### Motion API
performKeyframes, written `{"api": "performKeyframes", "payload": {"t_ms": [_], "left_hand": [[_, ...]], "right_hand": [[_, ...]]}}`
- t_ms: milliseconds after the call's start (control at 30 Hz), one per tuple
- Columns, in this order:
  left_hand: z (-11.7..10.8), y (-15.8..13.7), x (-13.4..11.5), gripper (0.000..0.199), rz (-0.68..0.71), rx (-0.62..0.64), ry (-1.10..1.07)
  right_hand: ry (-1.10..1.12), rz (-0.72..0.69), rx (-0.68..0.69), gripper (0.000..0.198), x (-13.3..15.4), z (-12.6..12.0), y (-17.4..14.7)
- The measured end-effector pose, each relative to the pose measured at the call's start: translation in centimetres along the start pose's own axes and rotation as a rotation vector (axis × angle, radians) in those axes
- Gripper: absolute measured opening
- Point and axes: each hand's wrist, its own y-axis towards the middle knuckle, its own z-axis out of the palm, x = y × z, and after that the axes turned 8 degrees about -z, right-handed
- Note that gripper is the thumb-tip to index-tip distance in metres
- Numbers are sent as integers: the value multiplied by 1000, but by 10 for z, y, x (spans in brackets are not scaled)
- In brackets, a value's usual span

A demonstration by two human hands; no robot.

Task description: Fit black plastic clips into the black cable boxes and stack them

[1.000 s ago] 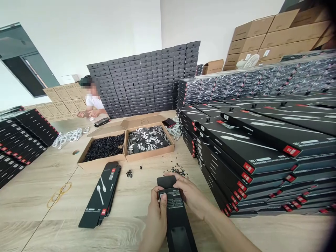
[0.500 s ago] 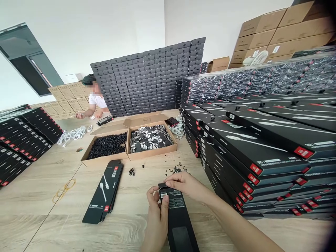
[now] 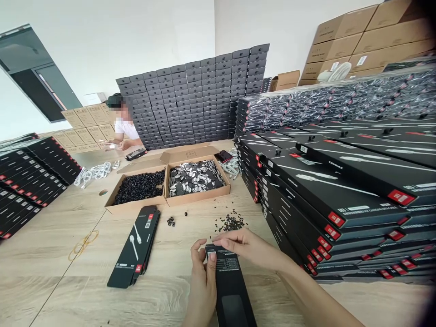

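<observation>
- Lower left: flattened cartons lie stacked.
- Lower centre: the left hand grasps a black box.
- Just right: the right hand touches the box's upper end; pinching, I can't tell.

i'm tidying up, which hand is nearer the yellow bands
Left. The left hand is right of the bands, holding the box; the right hand is farther right, at its far end.

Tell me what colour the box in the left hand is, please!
The box is black with small pale print; it shows best in the head view.
</observation>
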Motion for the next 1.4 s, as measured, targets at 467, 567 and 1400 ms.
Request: {"api": "performKeyframes", "payload": {"t_ms": [467,567,1400], "left_hand": [[-23,25,5,54,87,-563,-13],[-51,24,0,52,88,-786,-98],[-101,1,4,68,-678,367,-884]], "right_hand": [[77,138,-203,75,-46,51,-25],[74,134,-200,55,-49,43,-25],[-504,-77,-348,13,-70,66,148]]}}
